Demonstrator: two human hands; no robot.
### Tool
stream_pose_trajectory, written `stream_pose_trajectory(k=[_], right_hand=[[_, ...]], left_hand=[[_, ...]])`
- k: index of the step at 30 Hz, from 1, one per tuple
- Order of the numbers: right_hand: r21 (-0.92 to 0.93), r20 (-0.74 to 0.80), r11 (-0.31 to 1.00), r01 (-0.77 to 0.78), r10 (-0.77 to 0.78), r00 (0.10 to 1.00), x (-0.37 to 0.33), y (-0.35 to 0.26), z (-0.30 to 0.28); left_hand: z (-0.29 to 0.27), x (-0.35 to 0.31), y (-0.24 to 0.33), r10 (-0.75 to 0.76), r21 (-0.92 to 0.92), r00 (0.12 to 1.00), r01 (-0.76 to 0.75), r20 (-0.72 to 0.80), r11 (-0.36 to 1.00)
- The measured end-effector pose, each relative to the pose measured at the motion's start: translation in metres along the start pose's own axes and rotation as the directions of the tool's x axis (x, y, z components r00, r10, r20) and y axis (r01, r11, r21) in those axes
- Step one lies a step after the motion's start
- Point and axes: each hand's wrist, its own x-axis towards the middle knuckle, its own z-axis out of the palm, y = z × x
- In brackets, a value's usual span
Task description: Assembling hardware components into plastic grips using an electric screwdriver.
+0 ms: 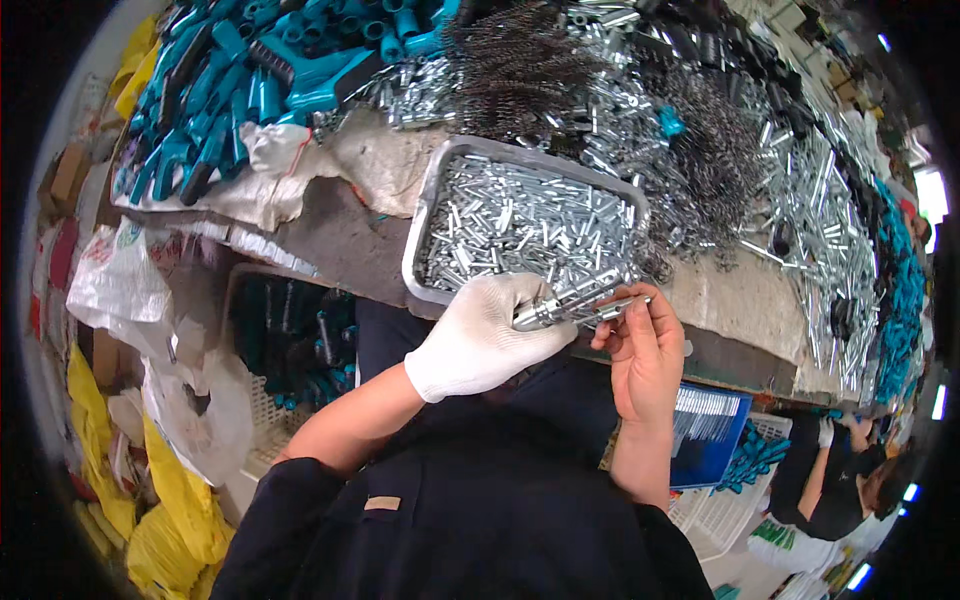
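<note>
My left hand, in a white knit glove, is closed around a silvery metal cylindrical part whose narrower end points to the right. Bare, my right hand has its thumb and fingers pinched on a thin metal pin close to that end. Whether the pin touches the part I cannot tell. Just beyond both hands lies a grey tray filled with many short metal pins.
Teal plastic handles are heaped at the back left, dark springs behind the tray. Metal rods cover the bench's right. Below are a dark crate and a blue bin. Another person sits at far right.
</note>
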Motion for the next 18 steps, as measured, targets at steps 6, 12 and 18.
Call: stream_pose_trajectory(k=[6, 12, 18], right_hand=[[-0.148, -0.169, 0.985, 0.093, -0.118, 0.979, 0.009, -0.016, -0.006], [-0.216, -0.299, 0.920, 0.326, -0.381, 0.875, 0.015, -0.036, -0.008], [-0.093, -0.095, 0.992, 0.088, -0.097, 0.991, 0.013, -0.008, 0.009]], left_hand=[[-0.026, -0.007, -0.006, 0.033, 0.140, 0.999, -0.033, 0.005, 0.990], [-0.047, -0.011, -0.010, 0.054, 0.092, 0.997, -0.059, 0.053, 0.994], [-0.043, -0.009, -0.007, 0.068, 0.185, 0.997, -0.073, 0.034, 0.980]])
